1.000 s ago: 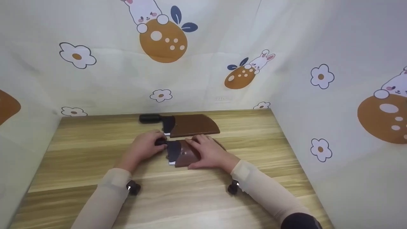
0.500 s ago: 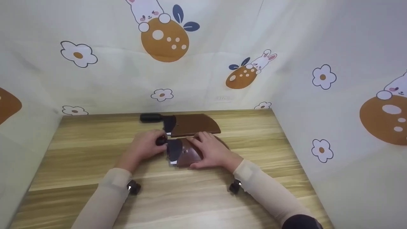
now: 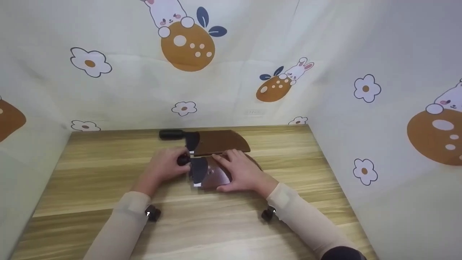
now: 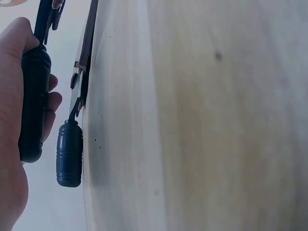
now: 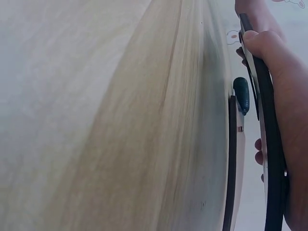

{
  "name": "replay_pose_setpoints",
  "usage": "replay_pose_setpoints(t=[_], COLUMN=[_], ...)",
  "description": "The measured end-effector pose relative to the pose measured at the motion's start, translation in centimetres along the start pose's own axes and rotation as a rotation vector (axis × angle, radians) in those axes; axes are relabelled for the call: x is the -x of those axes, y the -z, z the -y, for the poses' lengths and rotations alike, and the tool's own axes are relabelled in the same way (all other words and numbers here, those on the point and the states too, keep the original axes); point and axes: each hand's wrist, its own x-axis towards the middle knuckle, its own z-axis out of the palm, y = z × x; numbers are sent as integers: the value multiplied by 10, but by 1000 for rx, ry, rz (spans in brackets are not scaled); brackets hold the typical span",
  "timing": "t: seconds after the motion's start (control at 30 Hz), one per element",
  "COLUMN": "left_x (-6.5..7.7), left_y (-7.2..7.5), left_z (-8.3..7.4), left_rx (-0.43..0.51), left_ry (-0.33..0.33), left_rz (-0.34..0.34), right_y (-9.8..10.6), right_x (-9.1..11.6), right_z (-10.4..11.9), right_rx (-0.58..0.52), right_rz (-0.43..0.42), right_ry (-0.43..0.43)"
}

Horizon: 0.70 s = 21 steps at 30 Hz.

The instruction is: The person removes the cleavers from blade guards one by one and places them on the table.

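Note:
My left hand grips the black handle of a cleaver in the middle of the table. A brown leather sheath with a dark collar covers its blade, and a thin strip of bare metal shows at the collar. Across the sheath lies my right hand, thumb on the near edge and fingers over the far edge. Both wrist views show this cleaver raised above the tabletop. Just behind it, a second sheathed cleaver lies flat, its black handle pointing left.
The wood-grain table meets a pale patterned cloth wall behind the second cleaver. Another cloth wall runs along the right side. Small black wrist cameras sit on the sleeves.
The held cleaver has risen and shifted slightly right, and light now glints on its sheath. Both hands keep their hold. The second cleaver stays put.

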Motion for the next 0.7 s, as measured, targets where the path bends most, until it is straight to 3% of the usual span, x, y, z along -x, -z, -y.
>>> replay_pose_setpoints(t=[0.57,0.7], left_x=[2,3], left_y=[0,0], left_z=[-6,-5], left_rx=[-29,-25], left_ry=[9,-29], left_rz=[-12,-41], right_y=[0,2], right_x=[6,6], right_z=[-1,-2], right_rx=[9,-1], right_rz=[2,-22], right_ry=[-27,5])
